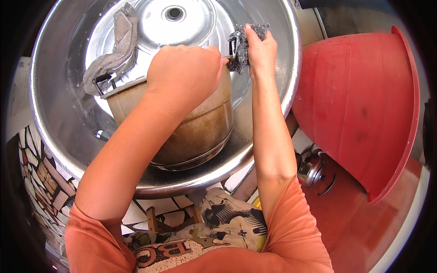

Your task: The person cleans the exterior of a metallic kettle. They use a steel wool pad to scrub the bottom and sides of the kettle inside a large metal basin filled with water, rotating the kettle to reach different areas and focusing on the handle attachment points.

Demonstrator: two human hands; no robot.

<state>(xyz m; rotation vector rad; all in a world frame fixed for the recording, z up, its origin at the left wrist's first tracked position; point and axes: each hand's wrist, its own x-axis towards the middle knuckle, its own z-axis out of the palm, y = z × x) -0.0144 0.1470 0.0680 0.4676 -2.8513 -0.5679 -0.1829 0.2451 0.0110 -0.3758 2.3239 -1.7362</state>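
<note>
A metal pot (205, 133) with brown stains on its outer wall lies tilted inside a large metal basin (51, 112). My left hand (186, 70) is closed over the pot's rim near the middle. In my right hand (262, 51) is a grey metal scouring pad (242, 56), pressed around the pot's right side handle (233, 44). The left side handle (102, 78) sticks out with a black grip. Behind it, a wet grey cloth (119, 51) lies in the basin. My left hand hides part of the rim.
Right of the basin, a large red plastic tub (358, 112) rests on its side. Below it, a shiny metal lidded pot (315, 170) stands on the red floor (358, 225). Stone-patterned flooring (44, 170) runs at left. A wooden stool (152, 218) is under me.
</note>
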